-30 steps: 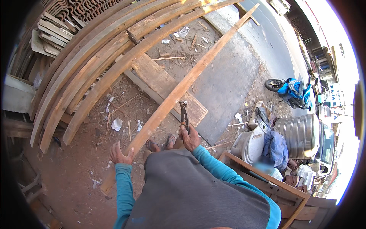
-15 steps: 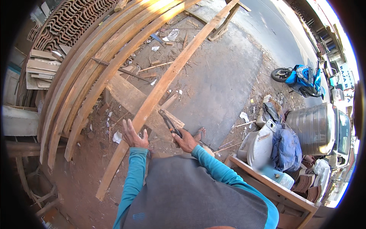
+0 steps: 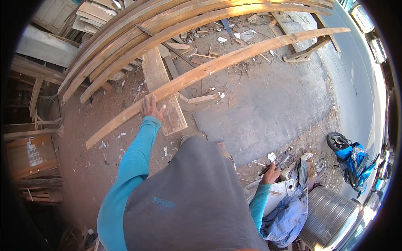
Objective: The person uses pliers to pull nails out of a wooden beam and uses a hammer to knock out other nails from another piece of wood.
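L hand [image 3: 152, 108] rests on beam [image 3: 209, 69] nr its L end, thumb & fingers apart. Beam lies across plank [image 3: 175, 115], far end by trestle [image 3: 307, 52]. R hand [image 3: 271, 175] wraps pincers [image 3: 264, 170], partly hidden, nr blue tarp [image 3: 284, 219].

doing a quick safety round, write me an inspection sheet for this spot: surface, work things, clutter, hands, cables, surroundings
Surface: dirt ground, partly covered by a grey slab
Work things: long beam crossing over a plank; dark tool, details too small to tell
Clutter: wood scraps and white litter on the ground
Hands: left hand touching the beam; right hand holding the tool
Cables: nothing seen
Surroundings: stacked beams, blue motorbike, metal drum, blue tarp
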Action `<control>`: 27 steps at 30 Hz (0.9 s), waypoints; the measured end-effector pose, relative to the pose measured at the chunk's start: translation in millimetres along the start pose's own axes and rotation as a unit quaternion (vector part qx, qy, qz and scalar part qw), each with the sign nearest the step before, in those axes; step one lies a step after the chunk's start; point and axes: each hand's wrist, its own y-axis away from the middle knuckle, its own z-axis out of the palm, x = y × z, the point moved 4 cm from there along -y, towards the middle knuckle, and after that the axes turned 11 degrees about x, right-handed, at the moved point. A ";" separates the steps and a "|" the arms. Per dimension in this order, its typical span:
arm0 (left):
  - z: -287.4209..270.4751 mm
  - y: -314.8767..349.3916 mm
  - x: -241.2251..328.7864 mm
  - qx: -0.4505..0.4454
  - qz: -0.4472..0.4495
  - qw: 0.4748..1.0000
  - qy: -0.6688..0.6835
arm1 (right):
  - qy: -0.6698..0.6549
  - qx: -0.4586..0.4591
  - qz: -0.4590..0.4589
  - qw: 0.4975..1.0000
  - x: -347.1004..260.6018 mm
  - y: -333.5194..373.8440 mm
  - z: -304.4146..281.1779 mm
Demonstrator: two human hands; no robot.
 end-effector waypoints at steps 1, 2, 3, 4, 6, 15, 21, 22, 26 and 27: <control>3.5 -2.0 3.0 0.013 -0.005 1.000 -0.006 | -0.009 0.029 -0.008 0.999 -3.5 -10.6 -7.3; 3.3 0.5 2.9 0.026 -0.009 1.000 -0.013 | -0.005 0.019 -0.007 1.000 -4.9 -20.7 -6.6; 3.9 -2.8 14.9 0.024 -0.005 1.000 -0.009 | -0.022 0.052 -0.008 0.998 -6.0 -32.3 -11.5; 2.3 -8.4 22.3 0.019 -0.023 0.999 -0.012 | -0.039 0.086 -0.007 0.995 -4.6 -42.0 -15.4; 1.3 -19.4 31.5 0.041 -0.045 0.998 -0.005 | -0.104 0.058 0.014 0.993 -17.3 -46.7 11.2; 24.4 -12.3 16.0 0.176 0.017 0.984 -0.018 | 0.022 -0.188 0.108 0.976 -92.6 -86.0 142.0; 36.3 -25.6 1.6 0.105 -0.101 0.988 0.040 | 0.061 -0.197 0.099 0.974 -139.6 -166.1 219.8; 32.5 -33.7 1.4 0.080 -0.156 0.984 0.026 | 0.061 -0.198 0.098 0.973 -145.8 -183.0 235.4; 39.1 -92.4 29.2 0.048 -0.301 0.951 -0.049 | 0.061 -0.197 0.050 0.977 -204.6 -254.3 287.6; 50.7 -112.7 57.4 0.080 -0.261 0.961 0.033 | 0.050 -0.176 0.018 0.983 -228.0 -263.8 299.5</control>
